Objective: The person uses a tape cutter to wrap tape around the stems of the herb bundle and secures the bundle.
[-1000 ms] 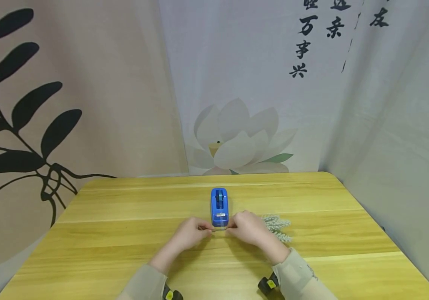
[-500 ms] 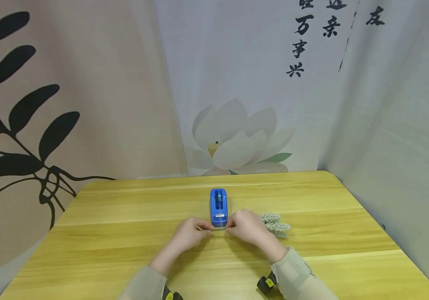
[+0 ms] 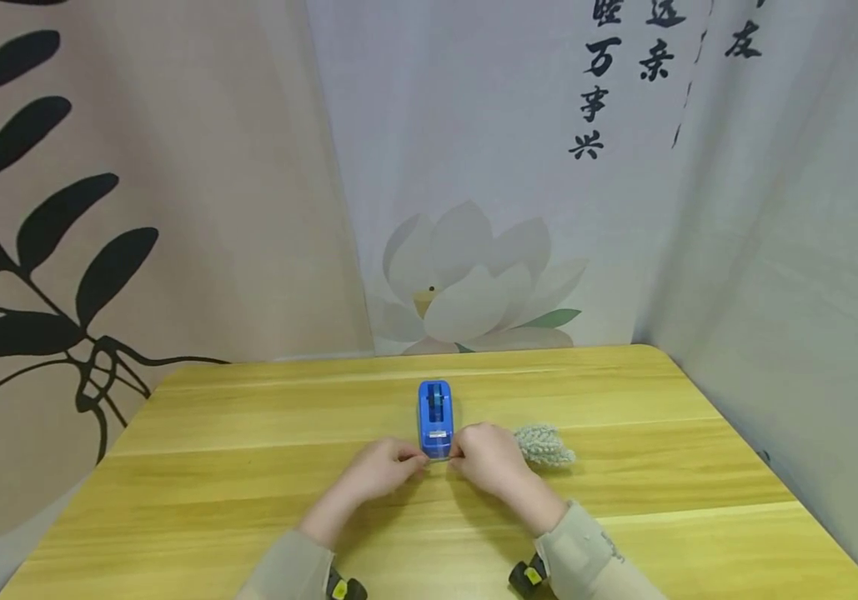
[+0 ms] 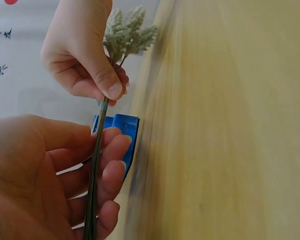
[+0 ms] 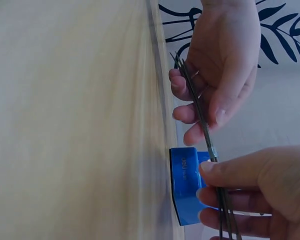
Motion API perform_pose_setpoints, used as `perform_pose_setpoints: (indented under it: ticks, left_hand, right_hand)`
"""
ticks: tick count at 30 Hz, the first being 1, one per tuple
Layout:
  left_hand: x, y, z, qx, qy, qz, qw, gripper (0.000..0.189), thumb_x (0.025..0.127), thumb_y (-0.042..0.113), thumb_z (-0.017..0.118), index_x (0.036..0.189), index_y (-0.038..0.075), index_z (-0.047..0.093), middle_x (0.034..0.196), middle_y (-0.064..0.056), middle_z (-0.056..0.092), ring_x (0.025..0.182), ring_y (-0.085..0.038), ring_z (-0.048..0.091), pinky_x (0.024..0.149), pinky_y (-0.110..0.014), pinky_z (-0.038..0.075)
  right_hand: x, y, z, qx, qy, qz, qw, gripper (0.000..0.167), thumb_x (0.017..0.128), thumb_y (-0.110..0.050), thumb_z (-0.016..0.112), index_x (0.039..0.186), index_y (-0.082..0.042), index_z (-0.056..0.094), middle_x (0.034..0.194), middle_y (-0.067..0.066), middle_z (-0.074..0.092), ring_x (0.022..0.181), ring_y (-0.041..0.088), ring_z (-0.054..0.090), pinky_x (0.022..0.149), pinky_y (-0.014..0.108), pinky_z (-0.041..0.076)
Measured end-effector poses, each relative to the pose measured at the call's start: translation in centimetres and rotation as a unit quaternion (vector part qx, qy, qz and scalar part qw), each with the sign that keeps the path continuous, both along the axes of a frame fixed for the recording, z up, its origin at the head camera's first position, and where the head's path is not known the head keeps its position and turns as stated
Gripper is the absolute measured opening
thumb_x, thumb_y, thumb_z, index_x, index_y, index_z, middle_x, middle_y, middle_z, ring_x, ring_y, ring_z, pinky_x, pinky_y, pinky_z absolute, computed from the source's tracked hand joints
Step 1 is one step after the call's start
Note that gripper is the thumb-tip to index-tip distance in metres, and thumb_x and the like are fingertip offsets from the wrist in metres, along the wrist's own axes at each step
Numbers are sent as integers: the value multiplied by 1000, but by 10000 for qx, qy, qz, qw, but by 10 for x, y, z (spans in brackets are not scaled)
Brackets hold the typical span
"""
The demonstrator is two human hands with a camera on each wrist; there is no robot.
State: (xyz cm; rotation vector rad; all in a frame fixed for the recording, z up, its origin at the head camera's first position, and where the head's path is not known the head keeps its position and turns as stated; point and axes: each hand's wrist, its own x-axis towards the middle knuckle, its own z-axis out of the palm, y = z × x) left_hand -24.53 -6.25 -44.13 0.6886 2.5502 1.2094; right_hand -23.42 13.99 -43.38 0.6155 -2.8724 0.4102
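Note:
A bunch of thin dark stems with pale grey-green flower heads (image 3: 545, 446) lies across both hands, in front of a blue tape dispenser (image 3: 436, 419). My right hand (image 3: 490, 457) pinches the stems between thumb and fingers just below the heads. My left hand (image 3: 383, 468) holds the stems (image 4: 94, 180) farther down, thumb and index finger on either side and the other fingers loosely curled beneath. A clear, shiny band of tape (image 4: 104, 106) sits round the stems between the hands; the right wrist view shows this tape band (image 5: 212, 151) close to the dispenser's front.
The wooden table (image 3: 211, 500) spreads to both sides of the arms, with a printed curtain (image 3: 248, 208) hanging behind its far edge. Black wrist cameras (image 3: 528, 575) hang beneath the sleeves near the tabletop.
The flower heads have turned from two spread clusters into one compact clump beside the right hand. Both hands stay nearly in place at the dispenser's front; the head view has shifted slightly.

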Motion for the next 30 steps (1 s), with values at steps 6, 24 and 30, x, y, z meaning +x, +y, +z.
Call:
perform_pose_setpoints:
  ticks: [6, 24, 30]
  left_hand:
    - [-1, 5, 0, -133, -19, -139, 9998, 21, 97, 15, 57, 90, 4, 73, 76, -1, 67, 61, -11, 51, 53, -26, 42]
    - [-4, 4, -4, 249, -129, 224, 9994, 14, 91, 11, 65, 95, 4, 76, 70, -3, 64, 50, -7, 43, 45, -22, 34]
    - [-5, 3, -4, 297, -156, 287, 9990, 14, 91, 12, 65, 97, 5, 76, 72, -3, 66, 47, -7, 44, 43, -21, 35]
  right_hand:
    - [2, 0, -2, -89, 124, -31, 9999, 14, 79, -18, 79, 69, -18, 69, 69, -10, 63, 60, 7, 57, 52, 26, 46]
    - [-6, 2, 5, -407, -611, 167, 9972, 12, 84, -27, 75, 76, -18, 73, 68, -13, 63, 56, 2, 50, 56, 23, 45]
    - [-6, 1, 8, -270, -667, 238, 9971, 11, 86, -25, 72, 81, -17, 77, 75, -11, 68, 61, 2, 56, 59, 25, 49]
